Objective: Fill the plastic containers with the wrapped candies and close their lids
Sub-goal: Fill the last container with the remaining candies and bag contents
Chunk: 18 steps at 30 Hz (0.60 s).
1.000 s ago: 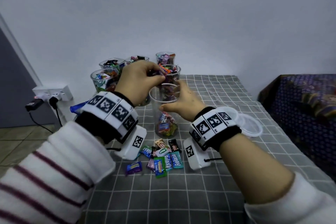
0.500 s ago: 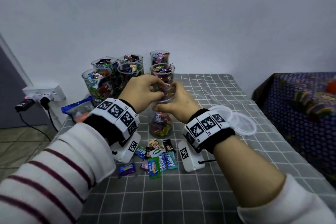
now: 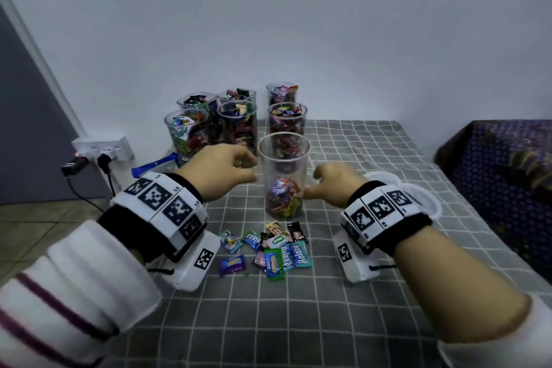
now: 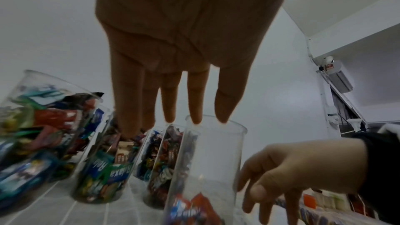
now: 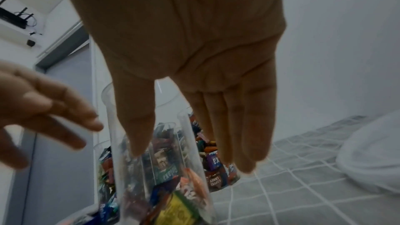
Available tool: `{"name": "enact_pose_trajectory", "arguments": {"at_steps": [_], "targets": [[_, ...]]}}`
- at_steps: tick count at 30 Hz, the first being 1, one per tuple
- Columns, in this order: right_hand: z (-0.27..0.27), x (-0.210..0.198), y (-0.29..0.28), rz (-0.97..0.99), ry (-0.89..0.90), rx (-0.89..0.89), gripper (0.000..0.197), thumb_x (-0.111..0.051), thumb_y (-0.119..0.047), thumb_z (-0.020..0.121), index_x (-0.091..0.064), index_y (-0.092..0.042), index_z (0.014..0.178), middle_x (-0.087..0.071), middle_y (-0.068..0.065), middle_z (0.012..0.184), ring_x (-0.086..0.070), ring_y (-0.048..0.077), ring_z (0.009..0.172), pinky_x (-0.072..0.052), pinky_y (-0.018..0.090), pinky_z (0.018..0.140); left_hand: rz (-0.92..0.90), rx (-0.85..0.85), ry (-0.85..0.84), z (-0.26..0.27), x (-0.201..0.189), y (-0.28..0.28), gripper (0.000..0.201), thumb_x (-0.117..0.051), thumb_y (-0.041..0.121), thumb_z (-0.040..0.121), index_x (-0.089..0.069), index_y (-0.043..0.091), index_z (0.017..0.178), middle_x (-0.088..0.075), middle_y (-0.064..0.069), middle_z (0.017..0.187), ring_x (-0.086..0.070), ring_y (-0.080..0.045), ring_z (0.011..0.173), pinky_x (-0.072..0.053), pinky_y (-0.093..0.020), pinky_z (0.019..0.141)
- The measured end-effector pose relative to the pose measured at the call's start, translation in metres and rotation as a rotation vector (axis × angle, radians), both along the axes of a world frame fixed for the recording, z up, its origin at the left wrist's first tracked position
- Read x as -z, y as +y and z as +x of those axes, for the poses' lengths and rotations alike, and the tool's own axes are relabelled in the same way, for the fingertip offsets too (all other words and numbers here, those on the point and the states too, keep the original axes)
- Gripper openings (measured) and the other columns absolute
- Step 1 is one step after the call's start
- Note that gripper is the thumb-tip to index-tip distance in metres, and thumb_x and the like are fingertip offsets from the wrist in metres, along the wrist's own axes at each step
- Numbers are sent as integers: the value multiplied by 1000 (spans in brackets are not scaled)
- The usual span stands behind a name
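Note:
A tall clear plastic container (image 3: 283, 170) stands open on the grey checked tablecloth (image 3: 298, 323), its bottom third filled with wrapped candies (image 3: 282, 197). My left hand (image 3: 221, 173) hovers just left of its rim, holding nothing. My right hand (image 3: 334, 185) hovers to its right, lower down and also apart from it. In the left wrist view the left hand's fingers (image 4: 171, 105) are straight above the container (image 4: 205, 168); the right wrist view shows the right hand's fingers (image 5: 229, 134) straight too. Several loose wrapped candies (image 3: 268, 251) lie in front of the container.
Several filled, lidless containers (image 3: 236, 125) stand at the back against the wall. Clear lids (image 3: 424, 203) lie behind my right wrist. A power strip with plugs (image 3: 101, 149) sits at the left, and a dark patterned cover (image 3: 501, 173) at the right.
Both hands were at the container's rim, the right holding it and the left over its mouth. They have let go and drawn apart to either side.

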State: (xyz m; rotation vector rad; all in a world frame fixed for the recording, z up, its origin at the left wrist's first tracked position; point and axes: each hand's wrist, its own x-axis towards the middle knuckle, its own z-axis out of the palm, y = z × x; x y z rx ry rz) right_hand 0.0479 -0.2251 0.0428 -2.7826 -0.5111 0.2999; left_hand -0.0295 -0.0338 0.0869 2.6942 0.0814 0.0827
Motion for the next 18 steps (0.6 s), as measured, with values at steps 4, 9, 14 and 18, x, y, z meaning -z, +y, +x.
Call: {"name": "enact_pose_trajectory", "arguments": {"at_steps": [4,9,14,18], "targets": [[-20,0,1,-204,67,-177,52,-63,-51,83,-60,-13,118,-63,4,116,-58,22,103,-47,30,84,159,43,330,-8,23,1,54,-66,43,83,-50,26,131,-53,-4,131,-51,-19,112,-40,-26,88],[-35,19,16,-241,178,-335,84,-72,-48,75,-34,-16,142,-48,8,139,-48,25,122,-42,36,101,200,71,611,-7,61,-9,90,-66,54,78,-22,21,148,-32,-4,152,-36,-22,134,-33,-30,106],[-41,37,23,-293,159,-402,103,-75,-47,72,-14,-19,149,-35,8,148,-39,26,130,-35,39,108,248,99,638,-7,81,-17,101,-64,64,74,-14,20,150,-39,-3,148,-43,-21,129,-37,-28,103],[-42,43,30,-393,89,-425,100,-77,-48,69,-21,-21,147,-38,8,143,-42,28,126,-38,42,105,272,163,504,-13,86,-24,81,-72,48,76,-32,26,142,-53,2,134,-52,-18,117,-38,-22,84]]}}
